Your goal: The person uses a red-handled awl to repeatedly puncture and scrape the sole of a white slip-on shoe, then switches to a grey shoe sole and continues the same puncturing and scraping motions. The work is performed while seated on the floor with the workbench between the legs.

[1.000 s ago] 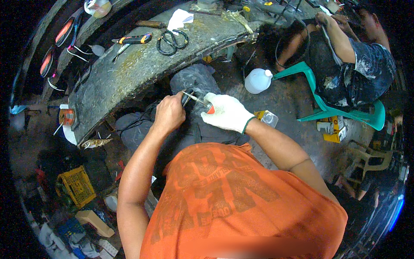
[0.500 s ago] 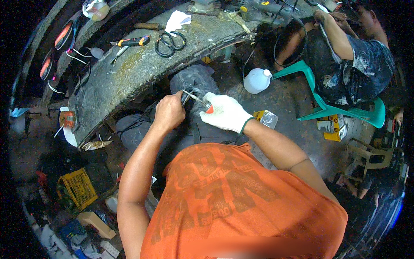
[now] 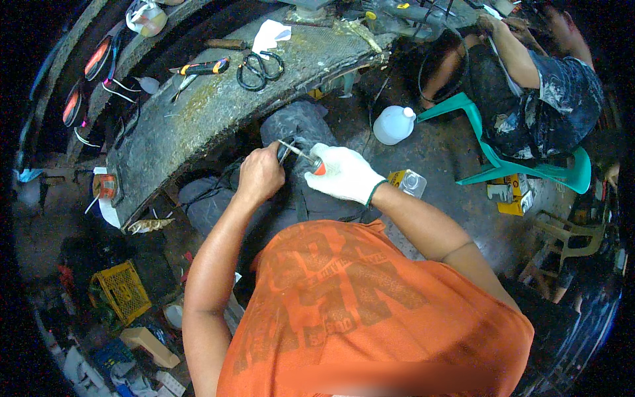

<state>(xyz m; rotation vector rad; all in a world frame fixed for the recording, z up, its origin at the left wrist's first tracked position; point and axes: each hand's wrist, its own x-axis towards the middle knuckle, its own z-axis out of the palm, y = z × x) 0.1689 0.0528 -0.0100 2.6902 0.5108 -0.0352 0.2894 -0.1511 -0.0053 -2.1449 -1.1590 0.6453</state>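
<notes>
My bare left hand (image 3: pixel 262 175) is closed in a fist over my lap, gripping a dark piece (image 3: pixel 286 153) whose kind I cannot make out. In a white knit glove, my right hand (image 3: pixel 347 175) is closed round the orange handle of a thin-shafted metal hand tool (image 3: pixel 320 169), perhaps an awl. The shaft slants up and left from the glove, its tip beside my left knuckles and against or just over the dark piece. Most of that piece is hidden by my left fist and lost against my dark trousers (image 3: pixel 296 122).
A worn stone-like bench (image 3: pixel 205 109) curves ahead, bearing scissors (image 3: pixel 260 71), an orange-black cutter knife (image 3: pixel 205 67) and white paper (image 3: pixel 271 36). A white jug (image 3: pixel 394 125) and a clear container (image 3: pixel 413 184) stand right. Beyond, a person (image 3: pixel 529 99) sits on a green chair (image 3: pixel 486 142).
Both hands keep their grips and stay almost in place. The tool's shaft has shifted only slightly. At the upper right, the seated person's head has moved a little.
</notes>
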